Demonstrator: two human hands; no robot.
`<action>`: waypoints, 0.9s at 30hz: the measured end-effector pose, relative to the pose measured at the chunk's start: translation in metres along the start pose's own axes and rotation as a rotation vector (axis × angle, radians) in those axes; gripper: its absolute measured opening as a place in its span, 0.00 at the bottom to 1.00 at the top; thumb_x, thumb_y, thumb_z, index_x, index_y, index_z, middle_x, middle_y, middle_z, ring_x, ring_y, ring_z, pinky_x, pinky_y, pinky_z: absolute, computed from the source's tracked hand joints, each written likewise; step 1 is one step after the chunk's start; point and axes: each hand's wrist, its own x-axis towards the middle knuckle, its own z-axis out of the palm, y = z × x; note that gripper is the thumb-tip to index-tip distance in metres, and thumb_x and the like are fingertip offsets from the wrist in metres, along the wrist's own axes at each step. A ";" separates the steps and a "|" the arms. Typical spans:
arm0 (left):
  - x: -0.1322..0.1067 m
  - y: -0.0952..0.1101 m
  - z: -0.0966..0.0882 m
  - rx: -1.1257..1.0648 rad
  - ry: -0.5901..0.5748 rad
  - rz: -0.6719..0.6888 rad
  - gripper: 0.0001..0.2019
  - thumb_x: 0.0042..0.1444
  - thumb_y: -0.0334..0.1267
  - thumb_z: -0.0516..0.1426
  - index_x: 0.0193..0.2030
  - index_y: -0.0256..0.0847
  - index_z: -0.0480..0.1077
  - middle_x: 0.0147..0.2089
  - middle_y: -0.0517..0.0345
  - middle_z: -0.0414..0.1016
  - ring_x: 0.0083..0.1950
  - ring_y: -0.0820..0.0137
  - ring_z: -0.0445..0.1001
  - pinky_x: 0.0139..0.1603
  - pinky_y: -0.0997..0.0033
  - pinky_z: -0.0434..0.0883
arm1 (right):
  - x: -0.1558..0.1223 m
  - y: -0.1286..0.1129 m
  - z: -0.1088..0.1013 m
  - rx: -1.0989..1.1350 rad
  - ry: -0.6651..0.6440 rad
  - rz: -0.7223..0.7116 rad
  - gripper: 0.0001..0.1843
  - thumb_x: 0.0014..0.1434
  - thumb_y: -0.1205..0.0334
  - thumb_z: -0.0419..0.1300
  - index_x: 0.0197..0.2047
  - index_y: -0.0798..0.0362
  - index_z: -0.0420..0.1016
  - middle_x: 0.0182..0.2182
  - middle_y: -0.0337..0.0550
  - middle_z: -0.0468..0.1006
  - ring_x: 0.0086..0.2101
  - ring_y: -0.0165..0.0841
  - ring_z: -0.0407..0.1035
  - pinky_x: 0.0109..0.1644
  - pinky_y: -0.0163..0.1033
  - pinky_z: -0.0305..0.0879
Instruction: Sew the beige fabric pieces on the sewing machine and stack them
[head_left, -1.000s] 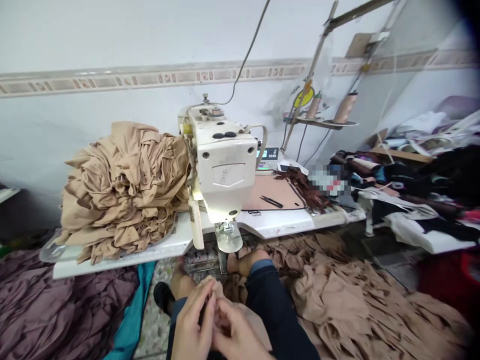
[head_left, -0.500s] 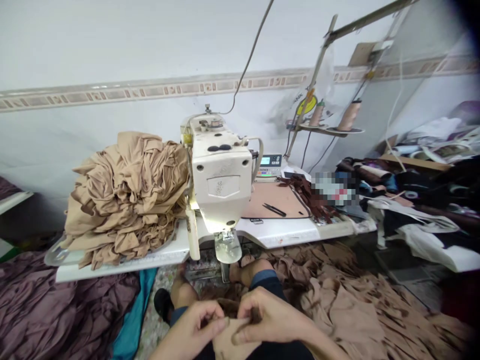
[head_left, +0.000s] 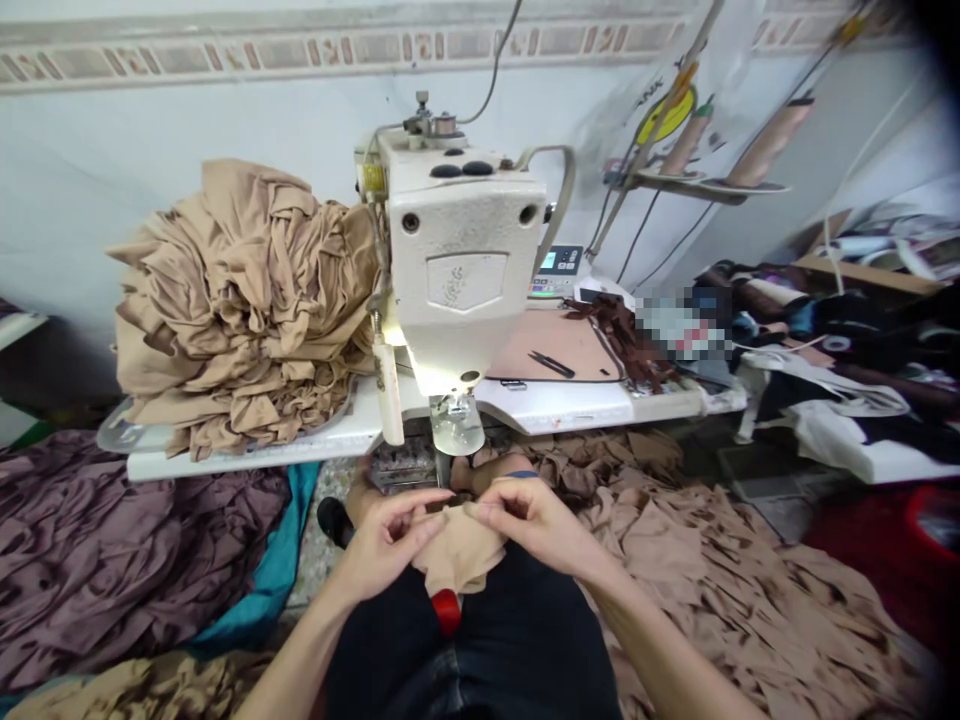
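Tan fabric [head_left: 459, 550] pinched narrow at its top edge by left hand [head_left: 386, 545] and right hand [head_left: 525, 520]; edge stretched between them, above the lap [head_left: 465, 650], facing the sewing machine [head_left: 457, 270].

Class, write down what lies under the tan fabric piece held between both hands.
Under the tan fabric piece, between the left hand and right hand, lie dark trousers and a red object. The fabric hides the object's top, so its shape stays unknown.

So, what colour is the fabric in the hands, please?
The fabric is tan, best shown in the head view.
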 end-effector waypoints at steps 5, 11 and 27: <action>0.004 0.003 -0.006 0.245 0.045 0.248 0.15 0.73 0.40 0.56 0.54 0.43 0.85 0.42 0.49 0.84 0.42 0.64 0.79 0.43 0.70 0.73 | -0.006 -0.025 0.009 -0.275 0.172 -0.223 0.20 0.73 0.54 0.60 0.31 0.53 0.81 0.27 0.41 0.75 0.29 0.34 0.68 0.35 0.38 0.60; 0.024 0.023 -0.007 0.122 0.140 0.208 0.13 0.72 0.41 0.57 0.43 0.40 0.83 0.38 0.53 0.82 0.40 0.65 0.79 0.43 0.72 0.71 | 0.009 -0.037 0.004 -0.302 0.340 -0.317 0.17 0.73 0.54 0.62 0.33 0.53 0.82 0.27 0.41 0.73 0.29 0.33 0.67 0.34 0.38 0.60; 0.070 0.046 -0.003 -0.125 0.386 0.031 0.13 0.59 0.47 0.67 0.37 0.41 0.71 0.24 0.67 0.64 0.25 0.74 0.63 0.28 0.76 0.60 | 0.051 -0.022 -0.017 0.017 0.446 -0.171 0.25 0.63 0.46 0.68 0.22 0.53 0.69 0.22 0.33 0.57 0.25 0.29 0.51 0.29 0.37 0.48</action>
